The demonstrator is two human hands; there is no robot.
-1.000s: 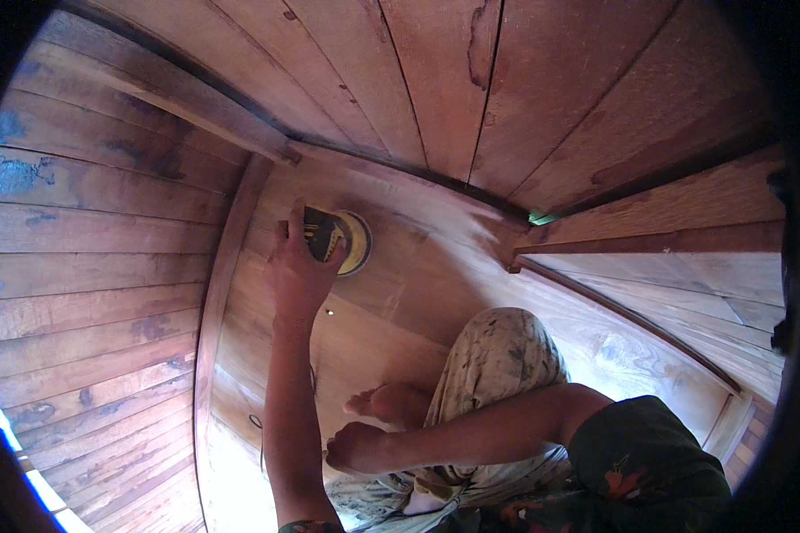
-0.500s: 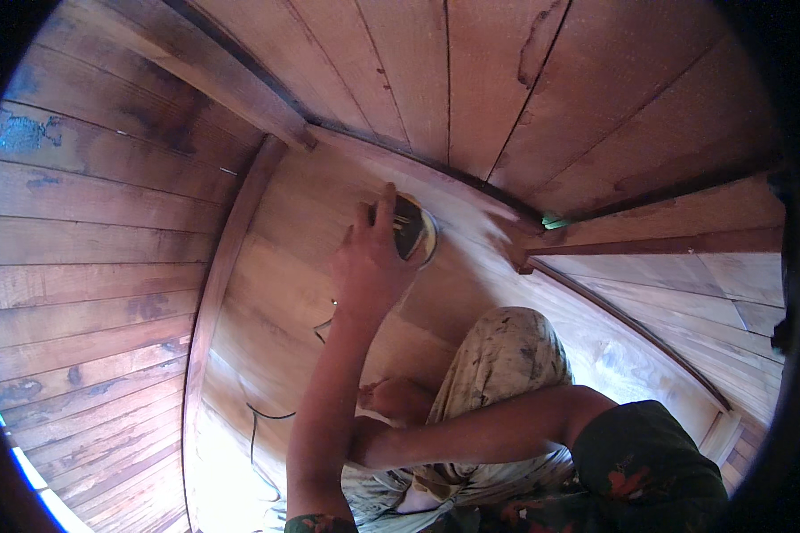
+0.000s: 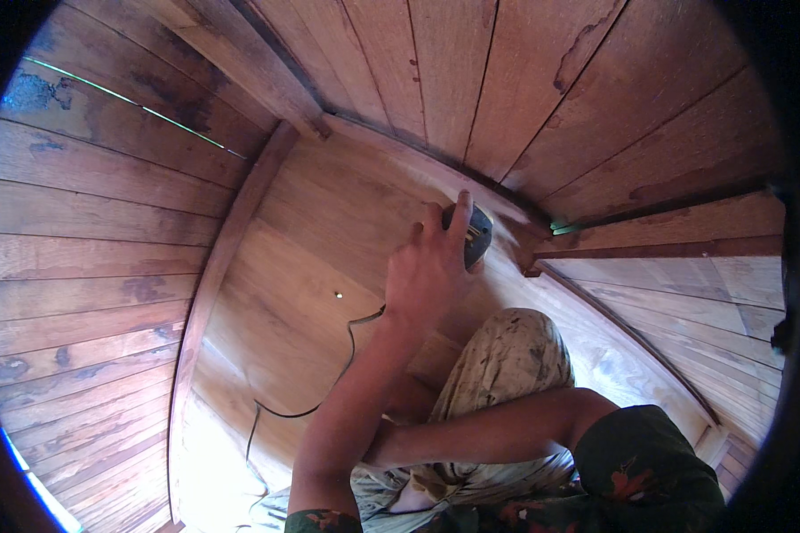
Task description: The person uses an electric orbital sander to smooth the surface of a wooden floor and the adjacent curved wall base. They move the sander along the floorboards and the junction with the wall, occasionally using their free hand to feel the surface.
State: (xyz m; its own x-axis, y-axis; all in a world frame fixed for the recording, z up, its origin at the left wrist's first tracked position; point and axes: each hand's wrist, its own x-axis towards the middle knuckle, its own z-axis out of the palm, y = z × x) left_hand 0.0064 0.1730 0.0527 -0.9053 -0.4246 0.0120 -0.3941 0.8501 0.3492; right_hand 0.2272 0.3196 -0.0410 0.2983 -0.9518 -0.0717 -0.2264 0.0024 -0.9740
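Note:
My left hand [image 3: 425, 274] is closed over the top of a round electric sander [image 3: 480, 238]. The tool has a dark body with light markings, and it rests on the smooth wooden panel [image 3: 316, 213], near its upper right edge. My fingers hide part of the sander. A thin black cord [image 3: 348, 351] comes out from under my left forearm and curls down the panel. My right forearm [image 3: 498, 431] crosses low from the right, and my right hand is hidden behind the left forearm.
My bent knee in stained trousers [image 3: 511, 364] is just below the sander. A curved wooden rib [image 3: 218, 266] borders the panel on the left, with planked walls [image 3: 89, 258] beyond. A wooden beam [image 3: 667, 244] runs at the right. A small bright hole [image 3: 338, 294] shows in the panel.
My left hand has slid the sander to the right along the panel, toward its edge trim. More of the cord now shows. The view has shifted slightly; my right arm stays in place.

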